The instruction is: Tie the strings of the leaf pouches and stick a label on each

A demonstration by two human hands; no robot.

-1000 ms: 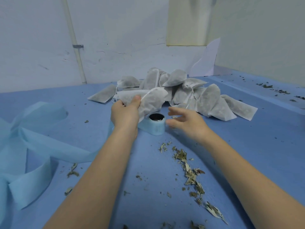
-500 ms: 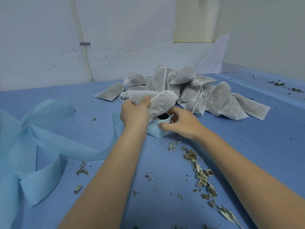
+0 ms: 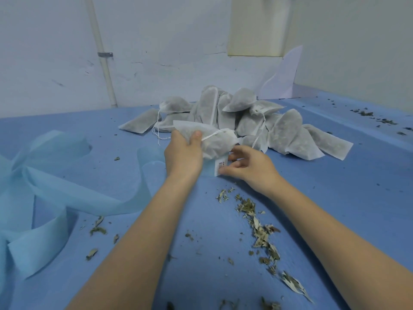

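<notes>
Gripping with fingers and thumb curled round it, the left hand (image 3: 183, 153) is holding a leaf pouch (image 3: 215, 139) raised just above the table (image 3: 335, 198), the pouch bulging out to the right of the thumb with its white string (image 3: 212, 135) running across the top. Directly under that pouch the label roll (image 3: 212, 167) is standing on the table, mostly hidden by the pouch and the left hand. To its right, the right hand (image 3: 250, 167) is reaching in, its fingertips (image 3: 223, 171) touching a white printed label (image 3: 221, 166) on the roll's side; whether they are pinching it or only pressing on it cannot be told.

Half a second ago the right hand was curled at the roll's near rim; it is now lying flatter against the roll's side, and the white label is showing where only blue was seen. The left hand's grip on the pouch is unchanged.

At far left a long strip of pale blue backing tape (image 3: 67, 193) is looping across the table. Behind the hands a pile of filled pouches (image 3: 257, 121) is lying near the wall. Dried leaf crumbs (image 3: 257, 224) are trailing between the forearms towards the lower right.
</notes>
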